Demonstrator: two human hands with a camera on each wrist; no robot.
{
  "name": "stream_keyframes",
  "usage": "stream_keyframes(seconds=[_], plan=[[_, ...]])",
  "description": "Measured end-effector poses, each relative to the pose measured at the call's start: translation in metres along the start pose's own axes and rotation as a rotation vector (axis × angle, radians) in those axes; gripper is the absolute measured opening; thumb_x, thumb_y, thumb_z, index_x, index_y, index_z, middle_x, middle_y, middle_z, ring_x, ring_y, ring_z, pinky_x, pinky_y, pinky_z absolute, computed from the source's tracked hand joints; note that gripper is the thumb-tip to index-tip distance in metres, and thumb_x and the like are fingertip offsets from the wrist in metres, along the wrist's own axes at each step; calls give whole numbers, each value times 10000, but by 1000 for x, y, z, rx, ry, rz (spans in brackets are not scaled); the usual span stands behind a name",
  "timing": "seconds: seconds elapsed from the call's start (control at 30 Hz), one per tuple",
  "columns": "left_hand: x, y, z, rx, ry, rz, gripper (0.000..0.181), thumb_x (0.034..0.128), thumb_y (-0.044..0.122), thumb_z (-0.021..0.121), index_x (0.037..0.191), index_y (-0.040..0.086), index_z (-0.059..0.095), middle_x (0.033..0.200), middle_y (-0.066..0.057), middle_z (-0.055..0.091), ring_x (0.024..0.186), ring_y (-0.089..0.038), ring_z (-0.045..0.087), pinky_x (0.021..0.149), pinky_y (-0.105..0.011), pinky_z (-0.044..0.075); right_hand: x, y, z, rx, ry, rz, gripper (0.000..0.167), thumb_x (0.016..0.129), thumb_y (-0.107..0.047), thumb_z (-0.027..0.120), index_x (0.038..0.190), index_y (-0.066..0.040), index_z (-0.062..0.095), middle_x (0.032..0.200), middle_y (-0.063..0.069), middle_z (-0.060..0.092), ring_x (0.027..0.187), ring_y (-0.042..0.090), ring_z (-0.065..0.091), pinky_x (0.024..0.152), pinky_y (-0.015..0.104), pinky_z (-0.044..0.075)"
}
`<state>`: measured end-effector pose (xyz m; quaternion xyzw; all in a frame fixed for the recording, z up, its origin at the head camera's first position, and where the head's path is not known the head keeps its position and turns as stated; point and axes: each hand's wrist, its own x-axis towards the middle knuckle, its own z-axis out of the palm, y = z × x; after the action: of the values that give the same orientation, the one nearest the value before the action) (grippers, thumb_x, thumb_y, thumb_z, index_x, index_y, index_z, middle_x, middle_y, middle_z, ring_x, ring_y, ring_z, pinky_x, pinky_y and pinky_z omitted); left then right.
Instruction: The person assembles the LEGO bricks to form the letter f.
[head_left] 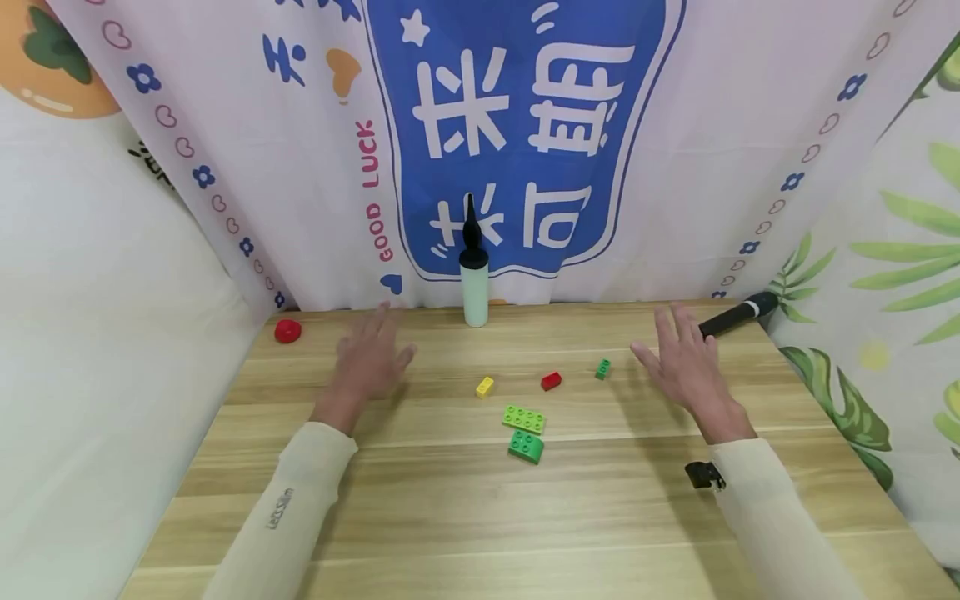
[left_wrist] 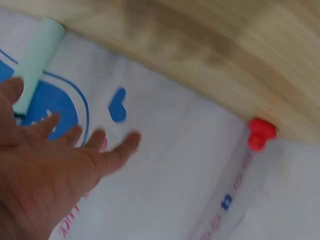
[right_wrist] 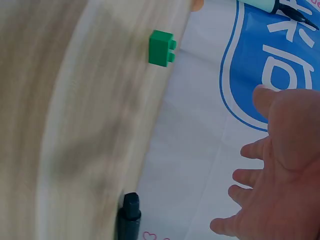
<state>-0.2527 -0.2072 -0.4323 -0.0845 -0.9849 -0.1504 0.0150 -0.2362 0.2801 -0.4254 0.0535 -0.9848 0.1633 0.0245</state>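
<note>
My left hand hovers over the left part of the table with its fingers spread, holding nothing. On the other side my right hand is also held above the wood, fingers apart and nothing in them. Between the hands lie a yellow brick, a red brick, a small green brick, a lime green brick and a green brick with a rounded side. The small green brick is nearest to the right hand. In the right wrist view, that brick shows its studs sideways.
A pale green hand pump with a black nozzle stands at the table's back edge. Behind the right hand lies a black microphone. A red knob-shaped object sits at the back left corner. Printed cloth hangs behind the table.
</note>
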Motion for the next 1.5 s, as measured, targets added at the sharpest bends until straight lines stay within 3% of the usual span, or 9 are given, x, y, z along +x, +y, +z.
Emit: stream_keyframes(seconds=[0.13, 0.23, 0.33, 0.47, 0.63, 0.77, 0.97, 1.2, 1.5], plan=[[6, 9, 25, -110, -118, 113, 578, 1091, 250, 577, 1599, 20, 424, 1700, -243, 368, 1571, -505, 340, 1231, -716, 329, -4, 2, 12, 16, -36, 1, 794, 1138, -461, 479, 1681, 31, 174, 1744, 351, 92, 1589, 596, 138, 1220, 812, 153], [14, 23, 45, -219, -223, 180, 583, 1049, 170, 671, 1583, 42, 474, 1650, -214, 459, 1538, -444, 427, 1268, -598, 357, -9, 4, 24, 73, -100, -5, 789, 1128, -426, 508, 1675, 45, 190, 1736, 357, 120, 1567, 617, 178, 1223, 788, 209], [27, 40, 59, -270, -300, 235, 638, 1019, 166, 746, 1594, 95, 479, 1618, -176, 512, 1500, -370, 491, 1265, -534, 385, -14, 5, 36, 159, -190, -15, 796, 1120, -389, 540, 1668, 68, 189, 1721, 379, 154, 1547, 632, 224, 1222, 765, 252], [44, 58, 67, -298, -379, 322, 520, 1016, 102, 736, 1514, 134, 589, 1545, -125, 588, 1381, -311, 576, 1200, -517, 462, -15, 5, 48, 219, -253, -39, 811, 1076, -320, 648, 1635, 110, 249, 1655, 422, 284, 1517, 620, 318, 1229, 724, 299], [49, 61, 64, -377, -492, 370, 486, 959, -22, 704, 1432, 80, 659, 1534, -98, 618, 1412, -282, 561, 1215, -524, 451, -10, 2, 54, 231, -238, -63, 778, 1050, -266, 693, 1611, 113, 310, 1628, 405, 360, 1509, 592, 362, 1234, 701, 317], [43, 59, 67, -398, -453, 352, 460, 969, 112, 782, 1411, 50, 667, 1452, -120, 652, 1341, -272, 587, 1188, -499, 470, -5, 0, 55, 236, -232, -75, 749, 1056, -260, 691, 1599, 113, 337, 1617, 395, 386, 1497, 589, 380, 1227, 704, 327], [35, 61, 78, -401, -322, 215, 328, 986, 204, 807, 1273, 67, 727, 1217, -77, 663, 1096, -203, 577, 1054, -428, 520, 1, -4, 60, 269, -218, -80, 717, 1049, -247, 705, 1582, 107, 380, 1590, 378, 440, 1486, 572, 411, 1221, 695, 347], [38, 64, 87, -409, -229, 89, 257, 982, 231, 815, 1169, 87, 714, 1165, -70, 674, 1047, -216, 602, 990, -405, 546, 7, -8, 68, 274, -165, -64, 613, 1055, -190, 691, 1540, 97, 449, 1518, 341, 535, 1438, 528, 491, 1210, 659, 386], [41, 64, 85, -418, -218, 77, 233, 964, 213, 834, 1122, 85, 721, 1114, -66, 709, 996, -201, 611, 954, -372, 548, 11, -10, 72, 267, -118, -79, 402, 1035, -140, 718, 1369, 61, 621, 1398, 288, 634, 1350, 478, 578, 1156, 640, 448]])
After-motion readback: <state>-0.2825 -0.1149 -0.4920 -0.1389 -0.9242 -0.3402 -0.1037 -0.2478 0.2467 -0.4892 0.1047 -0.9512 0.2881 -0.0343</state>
